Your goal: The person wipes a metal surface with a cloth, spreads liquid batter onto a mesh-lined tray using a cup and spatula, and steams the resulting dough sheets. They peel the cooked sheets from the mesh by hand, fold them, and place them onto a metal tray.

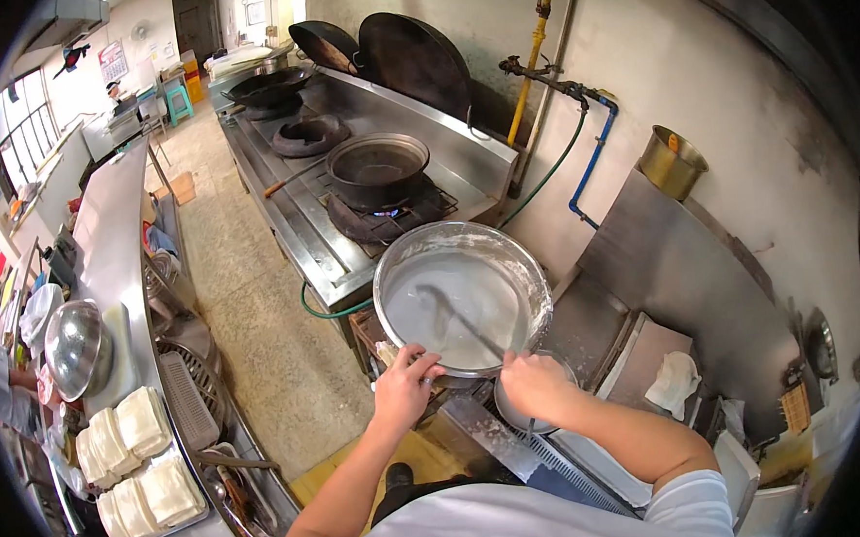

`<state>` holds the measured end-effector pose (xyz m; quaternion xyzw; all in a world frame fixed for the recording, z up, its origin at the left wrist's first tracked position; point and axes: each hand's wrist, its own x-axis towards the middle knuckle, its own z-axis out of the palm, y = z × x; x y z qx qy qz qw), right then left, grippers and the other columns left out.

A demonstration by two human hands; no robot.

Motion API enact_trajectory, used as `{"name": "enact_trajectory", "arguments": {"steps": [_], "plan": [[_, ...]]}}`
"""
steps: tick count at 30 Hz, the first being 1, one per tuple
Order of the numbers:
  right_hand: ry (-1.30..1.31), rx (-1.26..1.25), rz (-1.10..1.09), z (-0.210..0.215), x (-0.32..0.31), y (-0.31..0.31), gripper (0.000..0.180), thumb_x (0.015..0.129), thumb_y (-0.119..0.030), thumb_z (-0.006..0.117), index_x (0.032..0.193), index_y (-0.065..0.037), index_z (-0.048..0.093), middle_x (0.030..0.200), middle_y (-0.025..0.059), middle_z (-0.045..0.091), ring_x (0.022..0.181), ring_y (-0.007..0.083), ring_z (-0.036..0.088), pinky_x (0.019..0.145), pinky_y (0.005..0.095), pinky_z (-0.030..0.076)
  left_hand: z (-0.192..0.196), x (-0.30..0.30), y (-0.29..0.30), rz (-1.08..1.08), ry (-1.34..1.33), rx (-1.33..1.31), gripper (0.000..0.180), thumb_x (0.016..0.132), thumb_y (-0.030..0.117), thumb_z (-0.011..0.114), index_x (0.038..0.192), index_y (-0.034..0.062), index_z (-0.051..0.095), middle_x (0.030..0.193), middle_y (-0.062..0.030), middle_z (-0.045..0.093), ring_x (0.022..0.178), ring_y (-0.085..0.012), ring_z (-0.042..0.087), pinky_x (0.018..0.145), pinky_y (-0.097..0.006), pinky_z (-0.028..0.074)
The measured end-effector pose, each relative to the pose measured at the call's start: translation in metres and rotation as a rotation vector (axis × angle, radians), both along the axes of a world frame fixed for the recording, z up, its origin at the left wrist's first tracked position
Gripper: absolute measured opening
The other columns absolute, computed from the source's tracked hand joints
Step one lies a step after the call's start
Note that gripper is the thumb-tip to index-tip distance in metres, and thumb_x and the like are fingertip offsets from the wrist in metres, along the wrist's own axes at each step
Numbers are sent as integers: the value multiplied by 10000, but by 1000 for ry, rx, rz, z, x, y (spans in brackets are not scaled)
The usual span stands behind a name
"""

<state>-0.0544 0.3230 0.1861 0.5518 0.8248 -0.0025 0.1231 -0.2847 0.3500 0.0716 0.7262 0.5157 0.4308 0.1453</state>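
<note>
A large steel basin (526,281) of white, milky liquid (485,295) stands in front of me, with white smears on its inner wall. My left hand (405,385) grips its near rim, left of the middle. In my right hand (536,389), closed at the near right rim, is the handle of a ladle (472,330). The ladle slants to the far left, its head dipping into the liquid. Below my right hand, a smaller metal bowl (505,407) is partly hidden by the hand and the basin.
Beyond the basin, a wide pot (378,162) sits over a blue flame (385,212) on the steel stove (328,264). Two large woks lean at the back. On the left counter (121,221) are an upturned metal bowl (76,345) and stacked pale sheets (144,422).
</note>
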Motion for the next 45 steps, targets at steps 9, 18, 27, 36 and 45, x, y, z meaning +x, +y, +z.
{"name": "enact_trajectory", "arguments": {"steps": [9,18,27,36,45], "plan": [[-122,-202,-17,64,35,35,260,854,-118,633,1010,49,758,976,227,761,913,379,761,796,473,614,-6,-6,-3,17,25,-2,182,900,307,782,1043,194,782,1104,-26,672,845,-299,727,678,-435,579],[355,-485,-138,13,51,57,270,903,-138,575,897,85,728,765,253,696,648,341,685,592,471,533,-5,-7,1,-8,99,-1,186,920,314,762,1063,197,776,1148,-31,663,850,-306,731,688,-445,582],[1127,-510,-650,-14,45,-5,219,1044,-140,552,1012,-5,722,709,16,575,531,71,473,464,261,358,-9,-8,0,-9,108,42,194,926,323,758,1070,196,773,1156,-35,668,876,-295,733,698,-429,584],[1025,-56,-550,-41,49,-69,400,977,-192,631,1286,58,669,1026,296,734,1019,456,714,891,470,555,1,-3,1,-43,101,9,170,917,251,763,1072,181,773,1141,-26,674,877,-293,729,707,-422,589],[769,365,-406,-53,50,-89,405,947,-176,660,1305,12,632,1059,259,709,924,465,706,825,549,560,-3,-3,1,-23,64,-28,173,898,207,775,1071,194,770,1137,-21,666,867,-299,727,716,-431,589]]}}
